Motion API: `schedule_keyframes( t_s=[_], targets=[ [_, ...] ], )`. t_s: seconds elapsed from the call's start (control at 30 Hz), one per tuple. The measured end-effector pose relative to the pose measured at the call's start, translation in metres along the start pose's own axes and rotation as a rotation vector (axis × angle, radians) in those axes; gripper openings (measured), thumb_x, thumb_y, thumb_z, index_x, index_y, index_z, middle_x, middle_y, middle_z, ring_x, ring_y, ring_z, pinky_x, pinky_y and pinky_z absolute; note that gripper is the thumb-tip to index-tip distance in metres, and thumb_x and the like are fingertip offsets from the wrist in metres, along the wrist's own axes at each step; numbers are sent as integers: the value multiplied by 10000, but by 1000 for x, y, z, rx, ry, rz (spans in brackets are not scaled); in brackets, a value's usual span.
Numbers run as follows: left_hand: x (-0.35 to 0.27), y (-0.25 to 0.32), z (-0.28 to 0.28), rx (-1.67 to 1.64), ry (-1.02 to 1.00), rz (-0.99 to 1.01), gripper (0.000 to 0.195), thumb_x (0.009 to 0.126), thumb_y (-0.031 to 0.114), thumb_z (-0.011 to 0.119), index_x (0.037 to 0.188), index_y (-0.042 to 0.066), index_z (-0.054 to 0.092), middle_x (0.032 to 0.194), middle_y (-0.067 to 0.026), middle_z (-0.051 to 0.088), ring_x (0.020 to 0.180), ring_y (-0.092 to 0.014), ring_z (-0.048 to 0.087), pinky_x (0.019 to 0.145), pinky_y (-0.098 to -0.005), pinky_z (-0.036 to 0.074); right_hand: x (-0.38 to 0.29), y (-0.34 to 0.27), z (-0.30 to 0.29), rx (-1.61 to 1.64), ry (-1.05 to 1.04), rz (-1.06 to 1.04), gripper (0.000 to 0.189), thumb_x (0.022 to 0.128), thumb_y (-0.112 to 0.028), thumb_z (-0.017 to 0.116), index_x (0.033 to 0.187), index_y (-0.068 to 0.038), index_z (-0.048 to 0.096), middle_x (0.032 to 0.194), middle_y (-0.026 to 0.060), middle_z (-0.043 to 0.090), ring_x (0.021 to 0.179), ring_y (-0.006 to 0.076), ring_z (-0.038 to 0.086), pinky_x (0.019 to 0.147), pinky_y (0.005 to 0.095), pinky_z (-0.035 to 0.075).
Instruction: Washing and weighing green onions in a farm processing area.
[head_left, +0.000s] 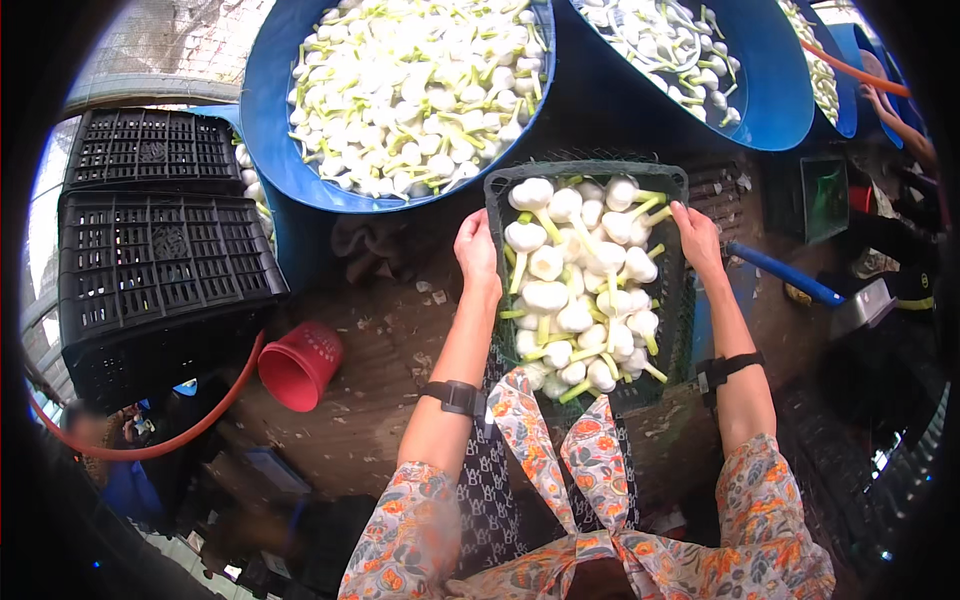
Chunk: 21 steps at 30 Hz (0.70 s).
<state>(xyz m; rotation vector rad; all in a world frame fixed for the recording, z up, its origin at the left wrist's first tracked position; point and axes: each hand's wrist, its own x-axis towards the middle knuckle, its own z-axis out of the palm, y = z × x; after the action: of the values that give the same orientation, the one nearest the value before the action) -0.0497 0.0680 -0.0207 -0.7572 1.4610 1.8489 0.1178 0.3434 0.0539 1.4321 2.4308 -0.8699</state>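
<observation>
In front of me is a dark plastic crate (540, 171) filled with white garlic bulbs (545, 296) on trimmed green stems. My left hand (477, 247) grips the crate's left side near the far corner. On the opposite side, my right hand (697, 234) holds the right edge, its fingers partly hidden by the rim and close to a garlic stem. The crate's near end lies by the loose ends of my floral garment (596, 465), which cover part of that edge. The crate's underside is out of sight.
Beyond the crate stand a large blue tub (266, 97) heaped with garlic and another blue tub (772, 82). Black crates (169, 251) are stacked left, near a tipped red bucket (300, 367) and an orange hose (225, 416). Right are a blue pole (787, 274) and another person's arm (904, 131).
</observation>
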Motion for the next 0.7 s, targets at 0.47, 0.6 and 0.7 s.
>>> schedule_keyframes(
  t_s=[0.47,0.6,0.7],
  targets=[
    [9,2,47,337,-112,66,143,911,137,517,864,22,590,800,-43,628,679,-105,531,637,-253,436,-51,74,11,271,207,129,434,935,-341,519,730,41,540,601,7,417,627,90,379,570,291,361],
    [37,47,66,313,-178,-471,286,900,329,573,910,45,537,707,-9,545,533,-77,419,464,-222,346,-52,67,9,266,183,128,434,939,-357,506,747,33,525,604,13,383,626,85,367,565,285,361],
    [55,60,78,575,-377,-578,288,858,357,635,772,98,540,625,56,456,427,-33,284,407,-212,223,-52,60,6,235,143,159,426,942,-366,493,792,29,548,612,46,435,633,100,402,587,296,384]
  ],
)
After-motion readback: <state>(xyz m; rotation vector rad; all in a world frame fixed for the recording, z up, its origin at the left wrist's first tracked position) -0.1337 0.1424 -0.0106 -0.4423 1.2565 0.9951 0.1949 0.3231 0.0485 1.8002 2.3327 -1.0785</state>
